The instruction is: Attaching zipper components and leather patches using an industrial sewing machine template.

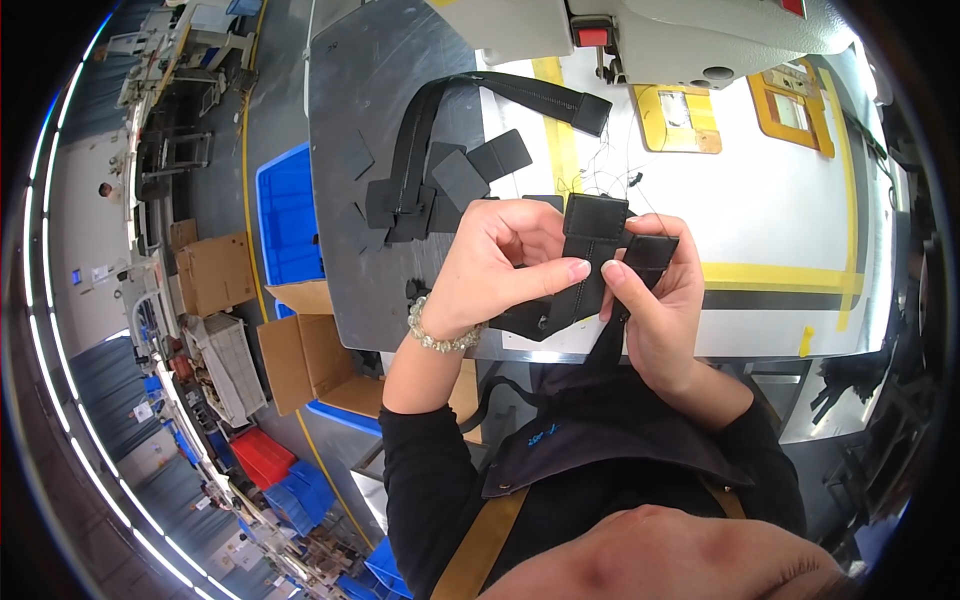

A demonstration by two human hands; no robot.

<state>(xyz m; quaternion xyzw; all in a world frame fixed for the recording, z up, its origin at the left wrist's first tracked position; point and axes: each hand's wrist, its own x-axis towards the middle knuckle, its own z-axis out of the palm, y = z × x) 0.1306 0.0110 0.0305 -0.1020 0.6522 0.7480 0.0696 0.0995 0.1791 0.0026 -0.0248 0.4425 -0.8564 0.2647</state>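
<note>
My left hand [478,262], with a beaded bracelet at the wrist, pinches a black stitched strap [590,268] between thumb and fingers. That strap ends in a flat square tab at the top. Close beside it, my right hand [668,312] grips a second black strap end [652,252], its thumb pressed on the front. The two tabs sit side by side, and loose threads trail above them. Both straps hang down below the hands toward the table's near edge. Some of my fingers are hidden behind the straps.
Another black strap [415,135] curves over the dark table [345,75], among several black fabric squares [500,155]. A pale sewing machine [700,40] stands at the far side, with yellow frames [647,135] near it. Left of the table are a blue bin [285,215] and an open cardboard box [320,350].
</note>
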